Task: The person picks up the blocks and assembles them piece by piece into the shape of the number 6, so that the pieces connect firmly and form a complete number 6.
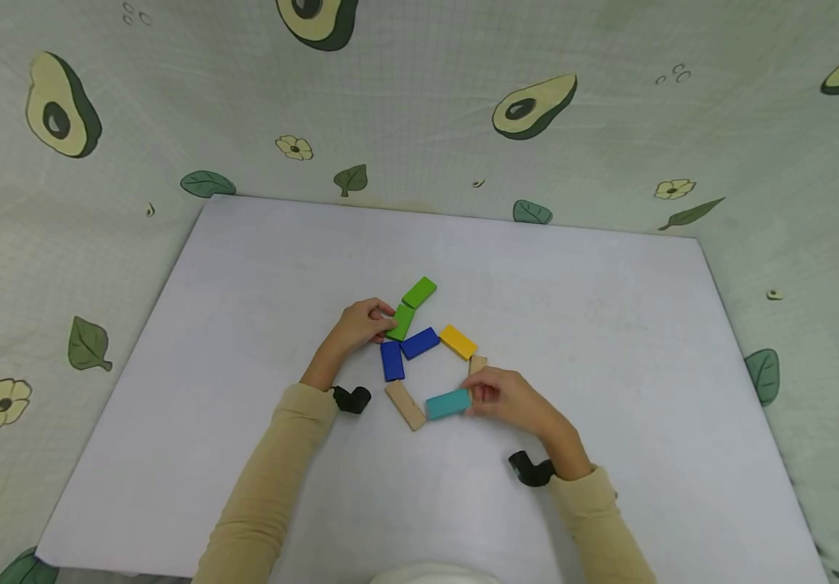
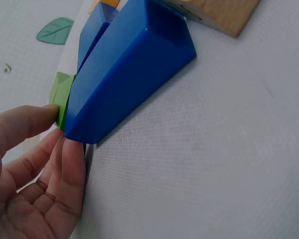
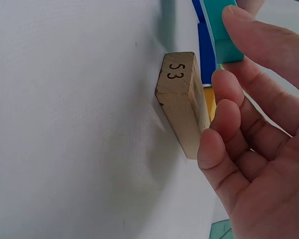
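Observation:
My right hand (image 1: 503,397) pinches a teal block (image 1: 449,404) by its right end, thumb on one face. In the right wrist view the teal block (image 3: 223,35) shows above the white surface. A plain wooden block (image 3: 177,84) marked 53 stands beside those fingers, partly covered by them in the head view. My left hand (image 1: 363,324) has its fingertips around the near end of a green block (image 1: 401,322). Close by are two blue blocks, one upright in the head view (image 1: 393,361) and one slanted (image 1: 420,343). The left wrist view shows the nearer blue block (image 2: 124,74) large.
A second green block (image 1: 419,292) meets the held one at its far end. A yellow block (image 1: 458,342) continues from the slanted blue one. Another wooden block (image 1: 405,405) lies left of the teal one. Avocado-print cloth (image 1: 419,105) surrounds the white table (image 1: 609,324).

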A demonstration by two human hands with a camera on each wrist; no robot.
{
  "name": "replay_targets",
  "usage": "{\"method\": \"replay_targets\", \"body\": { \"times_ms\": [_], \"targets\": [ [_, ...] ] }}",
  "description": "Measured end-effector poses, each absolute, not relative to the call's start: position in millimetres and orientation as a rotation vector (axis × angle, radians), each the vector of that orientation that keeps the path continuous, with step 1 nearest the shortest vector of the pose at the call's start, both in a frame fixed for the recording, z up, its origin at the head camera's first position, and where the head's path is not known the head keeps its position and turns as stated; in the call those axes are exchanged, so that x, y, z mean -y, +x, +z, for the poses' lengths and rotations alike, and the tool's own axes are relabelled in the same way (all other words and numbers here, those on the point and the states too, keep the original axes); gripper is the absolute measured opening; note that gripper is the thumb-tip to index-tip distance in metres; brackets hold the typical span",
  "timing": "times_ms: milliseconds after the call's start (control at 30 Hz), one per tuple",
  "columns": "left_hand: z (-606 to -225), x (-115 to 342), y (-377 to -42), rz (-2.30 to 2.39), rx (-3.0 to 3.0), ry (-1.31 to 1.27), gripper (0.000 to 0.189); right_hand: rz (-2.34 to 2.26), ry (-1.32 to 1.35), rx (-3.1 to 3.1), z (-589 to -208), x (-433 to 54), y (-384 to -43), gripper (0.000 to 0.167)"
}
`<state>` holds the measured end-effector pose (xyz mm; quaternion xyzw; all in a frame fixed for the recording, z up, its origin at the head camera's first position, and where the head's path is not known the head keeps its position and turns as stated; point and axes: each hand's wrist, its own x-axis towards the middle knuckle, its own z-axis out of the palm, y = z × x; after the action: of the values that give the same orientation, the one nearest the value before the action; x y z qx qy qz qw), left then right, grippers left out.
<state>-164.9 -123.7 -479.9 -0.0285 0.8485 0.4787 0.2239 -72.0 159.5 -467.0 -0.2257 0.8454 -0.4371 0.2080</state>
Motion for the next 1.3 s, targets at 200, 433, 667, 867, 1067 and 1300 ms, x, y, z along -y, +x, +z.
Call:
{"method": "replay_targets", "body": {
  "times_ms": [200, 433, 667, 867, 1067, 1300],
  "targets": [
    [-478.6, 123.9, -165.2, 1.321, -2.340, -0.076, 0.033, -1.139, -0.658, -2.360, -464.2, -154.5, -69.9, 0.030],
    [-476.8, 123.0, -165.1, 1.314, -2.345, -0.081, 0.033, -1.022, -0.702, -2.407, -460.8, -151.7, -68.7, 0.031],
    [-478.7, 123.1, -165.5, 1.314, -2.348, -0.077, 0.033, -0.870, -0.656, -2.471, -459.7, -149.5, -66.4, 0.032],
    [-479.6, 122.7, -165.3, 1.310, -2.349, -0.085, 0.032, -0.822, -0.662, -2.504, -462.2, -149.7, -64.8, 0.031],
    [-479.4, 123.0, -164.6, 1.320, -2.347, -0.077, 0.032, -0.836, -0.656, -2.497, -463.0, -149.8, -64.4, 0.031],
    [-480.6, 123.5, -164.5, 1.323, -2.349, -0.073, 0.032, -0.852, -0.636, -2.477, -461.8, -149.3, -64.1, 0.031]
  ]
}}
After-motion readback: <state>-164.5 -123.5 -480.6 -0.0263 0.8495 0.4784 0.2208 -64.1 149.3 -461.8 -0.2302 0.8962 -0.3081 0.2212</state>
